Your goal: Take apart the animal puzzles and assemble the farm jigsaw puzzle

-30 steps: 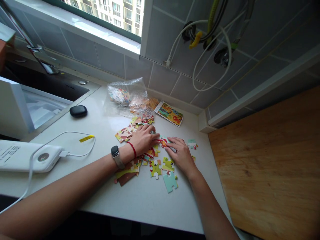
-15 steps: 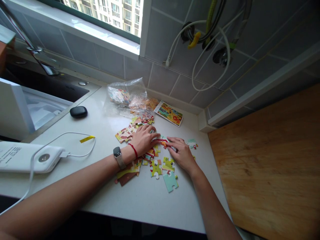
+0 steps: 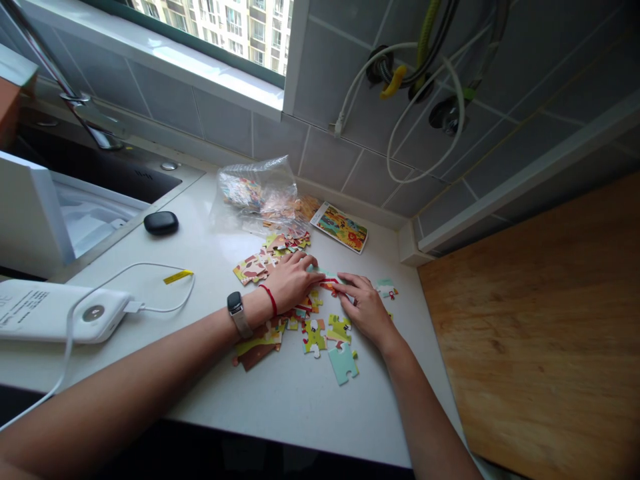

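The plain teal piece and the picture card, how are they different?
The plain teal piece is small and nearly one colour; the picture card is bigger and colourful. The plain teal piece has notches, but the picture card has straight edges. Both lie on the white counter.

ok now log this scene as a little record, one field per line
Left hand: left hand, fingertips at red-and-teal puzzle pieces
Right hand: right hand, fingertips at their other side
Nearer edge: plain teal piece
Behind: plastic bag, picture card
Far left: black case, white device
Surface: white countertop
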The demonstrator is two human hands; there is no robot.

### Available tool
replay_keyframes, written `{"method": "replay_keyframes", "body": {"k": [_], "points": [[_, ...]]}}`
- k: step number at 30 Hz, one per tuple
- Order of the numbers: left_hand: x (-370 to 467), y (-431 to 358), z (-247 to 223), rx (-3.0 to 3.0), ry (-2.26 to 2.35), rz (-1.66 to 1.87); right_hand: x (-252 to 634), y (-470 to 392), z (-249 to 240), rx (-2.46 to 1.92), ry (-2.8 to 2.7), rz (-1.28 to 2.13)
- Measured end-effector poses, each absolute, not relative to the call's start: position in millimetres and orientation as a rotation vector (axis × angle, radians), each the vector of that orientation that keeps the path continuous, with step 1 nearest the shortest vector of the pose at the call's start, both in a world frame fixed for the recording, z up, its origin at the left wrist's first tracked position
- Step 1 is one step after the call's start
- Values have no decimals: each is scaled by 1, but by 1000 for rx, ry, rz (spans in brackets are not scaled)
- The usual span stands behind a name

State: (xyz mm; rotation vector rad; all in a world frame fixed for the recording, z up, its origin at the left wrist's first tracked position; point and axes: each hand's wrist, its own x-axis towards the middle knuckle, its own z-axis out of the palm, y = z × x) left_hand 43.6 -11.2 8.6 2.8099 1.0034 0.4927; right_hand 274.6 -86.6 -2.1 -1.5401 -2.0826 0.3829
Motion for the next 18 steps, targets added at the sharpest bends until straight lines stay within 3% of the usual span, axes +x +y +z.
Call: {"method": "replay_keyframes", "body": {"k": [6, 18], "points": [[43, -11, 7, 2817, 968, 465, 275, -86, -2, -1603, -2017, 329], [33, 14, 11, 2571, 1214, 810, 282, -83, -2, -1520, -1655, 260]]}}
